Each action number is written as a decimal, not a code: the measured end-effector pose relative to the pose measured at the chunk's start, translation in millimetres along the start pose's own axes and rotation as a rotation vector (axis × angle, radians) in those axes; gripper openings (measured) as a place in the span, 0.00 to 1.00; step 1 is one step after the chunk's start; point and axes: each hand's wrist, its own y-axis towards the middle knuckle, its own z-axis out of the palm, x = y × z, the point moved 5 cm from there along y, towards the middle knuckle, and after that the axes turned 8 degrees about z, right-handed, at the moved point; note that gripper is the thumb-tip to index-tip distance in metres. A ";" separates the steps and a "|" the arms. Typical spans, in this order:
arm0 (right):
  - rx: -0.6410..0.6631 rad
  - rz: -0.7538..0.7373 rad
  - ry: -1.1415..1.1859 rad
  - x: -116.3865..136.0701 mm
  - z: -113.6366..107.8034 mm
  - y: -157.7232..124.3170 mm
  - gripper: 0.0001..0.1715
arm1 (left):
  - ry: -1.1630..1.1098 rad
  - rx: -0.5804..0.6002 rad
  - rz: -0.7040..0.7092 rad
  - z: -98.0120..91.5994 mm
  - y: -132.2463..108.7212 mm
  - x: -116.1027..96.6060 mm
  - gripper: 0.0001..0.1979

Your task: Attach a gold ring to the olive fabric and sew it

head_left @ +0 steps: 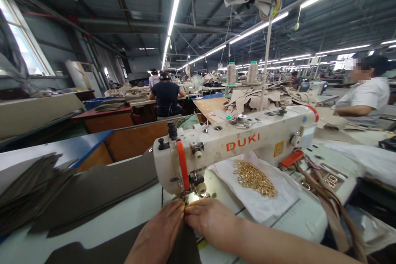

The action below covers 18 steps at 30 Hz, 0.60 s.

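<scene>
A white sewing machine (213, 144) with orange trim stands in front of me, its lit needle area low at the left end. Just below the presser foot, my left hand (161, 233) has its fingers pressed together on a dark brown flat piece of material (187, 245). My right hand (213, 220) is closed at the same piece, its fingertips close beside the left ones. Both hands hide the edge of the piece under the needle. More of the dark material lies flat beneath and left of my left forearm.
Dark cut pieces (102, 189) lie left of the machine. Behind its arm, small gold metal fittings (255, 177) sit on a white sheet (266, 212). Brown straps (328, 206) hang at the right. Thread cones (231, 74) stand behind. Other people work farther back and at right.
</scene>
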 end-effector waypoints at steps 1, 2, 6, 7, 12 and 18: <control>-0.009 -0.007 -0.010 0.3 -0.7 0.4 0.05 | 0.029 -0.012 0.031 -1.6 1.0 -1.2 0.21; -0.018 -0.015 -0.026 0.8 -1.7 0.6 0.05 | 0.059 -0.021 0.057 -3.1 2.1 -2.3 0.21; -0.017 -0.010 -0.051 1.7 -6.5 1.7 0.05 | 0.121 -0.033 0.071 -5.3 4.9 -2.7 0.22; -0.008 -0.004 -0.051 1.7 -7.2 2.0 0.05 | 0.110 -0.027 0.061 -4.7 5.1 -2.1 0.22; -0.014 -0.005 -0.041 1.8 -6.9 2.1 0.06 | -0.009 0.007 0.002 0.8 3.0 1.6 0.20; -0.005 -0.007 -0.043 3.6 -5.2 0.2 0.06 | -0.085 -0.004 -0.051 5.0 -4.5 2.6 0.19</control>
